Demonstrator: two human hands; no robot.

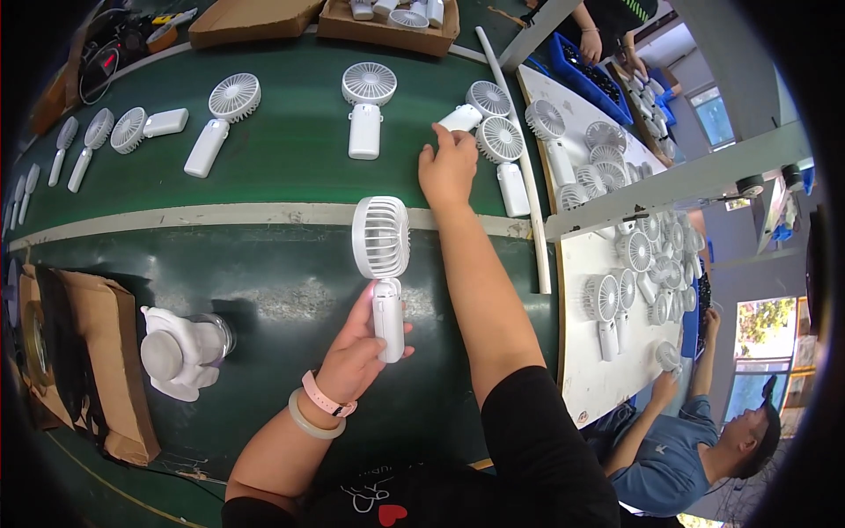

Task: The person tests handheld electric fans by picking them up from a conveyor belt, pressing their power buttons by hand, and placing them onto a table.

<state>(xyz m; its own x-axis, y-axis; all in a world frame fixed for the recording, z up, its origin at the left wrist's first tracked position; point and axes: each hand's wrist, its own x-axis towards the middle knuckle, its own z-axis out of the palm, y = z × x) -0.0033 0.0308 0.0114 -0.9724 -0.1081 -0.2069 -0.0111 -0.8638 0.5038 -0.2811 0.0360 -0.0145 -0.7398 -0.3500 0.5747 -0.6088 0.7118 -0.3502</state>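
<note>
Left hand [356, 348] holds one fan [387, 304] upright by its handle, fingers closed around it, above the green table [273, 370]. Right hand [451, 167] is farther forward, its fingertips touching a second fan [461, 116]; whether they grip it, I cannot tell. A third fan [502, 141] lies just beside.

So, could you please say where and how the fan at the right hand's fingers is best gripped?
Probably by its handle, from the near left: that end points left, while another fan crowds the near side of its head.
</note>
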